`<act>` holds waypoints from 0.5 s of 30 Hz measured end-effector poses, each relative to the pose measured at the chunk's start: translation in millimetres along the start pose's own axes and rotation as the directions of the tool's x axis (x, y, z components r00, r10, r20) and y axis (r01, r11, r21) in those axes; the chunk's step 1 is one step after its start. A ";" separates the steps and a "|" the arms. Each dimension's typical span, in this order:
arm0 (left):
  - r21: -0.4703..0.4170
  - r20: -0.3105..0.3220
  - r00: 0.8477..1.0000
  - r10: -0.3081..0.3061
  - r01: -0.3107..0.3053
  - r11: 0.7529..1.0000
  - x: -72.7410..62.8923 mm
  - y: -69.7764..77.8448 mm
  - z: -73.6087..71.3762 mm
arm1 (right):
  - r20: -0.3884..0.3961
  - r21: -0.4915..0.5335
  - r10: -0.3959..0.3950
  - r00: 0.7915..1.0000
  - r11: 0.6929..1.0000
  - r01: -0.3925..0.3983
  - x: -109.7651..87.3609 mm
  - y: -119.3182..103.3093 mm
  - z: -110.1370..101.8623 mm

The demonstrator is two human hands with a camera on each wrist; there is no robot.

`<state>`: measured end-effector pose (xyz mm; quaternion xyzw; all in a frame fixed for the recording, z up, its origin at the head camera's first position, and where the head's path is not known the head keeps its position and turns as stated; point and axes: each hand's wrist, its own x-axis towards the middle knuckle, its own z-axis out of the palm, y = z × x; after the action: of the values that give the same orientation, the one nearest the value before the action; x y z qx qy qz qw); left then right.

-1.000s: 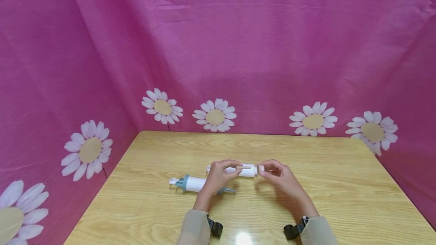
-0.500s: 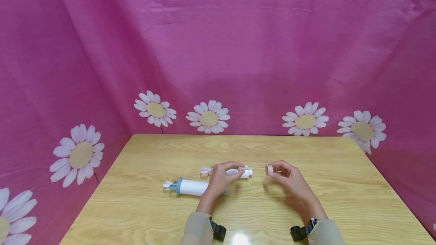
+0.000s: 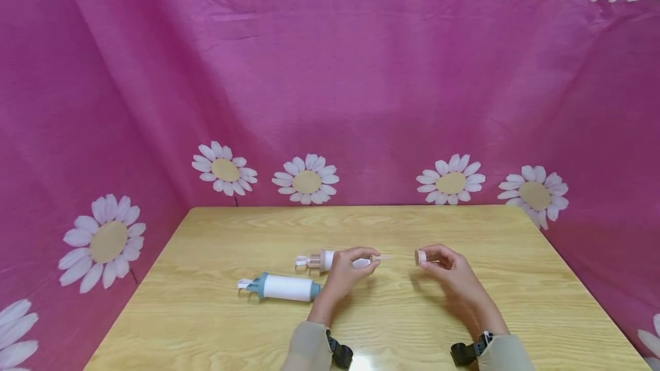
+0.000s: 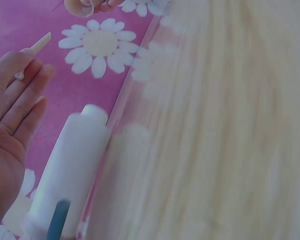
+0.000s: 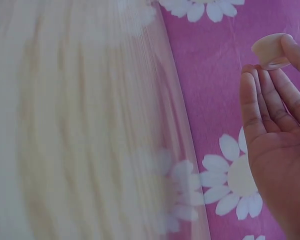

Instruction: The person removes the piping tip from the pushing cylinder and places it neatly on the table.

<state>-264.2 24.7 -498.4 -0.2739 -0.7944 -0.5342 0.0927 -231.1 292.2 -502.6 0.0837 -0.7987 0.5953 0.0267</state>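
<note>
My left hand (image 3: 346,273) pinches a small, pale tapered nozzle (image 3: 380,257) between thumb and index finger; its tip points right. The same nozzle (image 4: 41,43) shows in the left wrist view. Across from it, my right hand (image 3: 454,273) pinches a beige ring-shaped cap (image 3: 420,257) by thumb and fingertips, its round opening turned left. Partly behind my left hand lies a white-barrelled, syringe-like tool with beige fittings (image 3: 312,261). Its barrel (image 4: 72,160) and bare white neck appear in the left wrist view.
A second syringe-like tool, white with teal ends (image 3: 287,288), lies nearer on the wooden table (image 3: 412,325), left of my forearm. Its teal tip (image 4: 58,220) crosses the left wrist view. A pink flowered cloth (image 3: 361,102) hangs behind and at the side.
My right hand has carried the cap off the end of the beige-fitted tool, to the right. My left hand with the nozzle has shifted right along that tool's barrel.
</note>
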 end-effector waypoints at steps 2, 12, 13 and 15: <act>-0.003 -0.002 1.000 0.008 -0.008 1.000 1.1 -1.0 5.6 | -0.010 0.006 0.006 1.000 1.000 -0.006 -2.2 1.9 -4.5; -0.024 0.000 0.999 0.036 -0.036 0.999 8.0 -3.3 26.4 | -0.041 -0.031 0.054 0.998 0.998 -0.055 -9.9 7.6 -23.4; -0.022 0.001 0.999 0.039 -0.039 0.999 8.8 -3.6 28.3 | -0.044 -0.043 0.044 0.998 0.998 -0.046 -11.0 8.3 -25.3; -0.020 0.001 0.999 0.046 -0.046 0.999 10.1 -3.7 31.7 | -0.050 -0.060 0.028 0.998 0.998 -0.031 -13.1 9.9 -29.2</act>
<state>-270.0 55.6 -510.0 -0.2935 -0.7827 -0.5394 0.1017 -221.5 324.2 -505.3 0.0565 -0.8167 0.5730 0.0400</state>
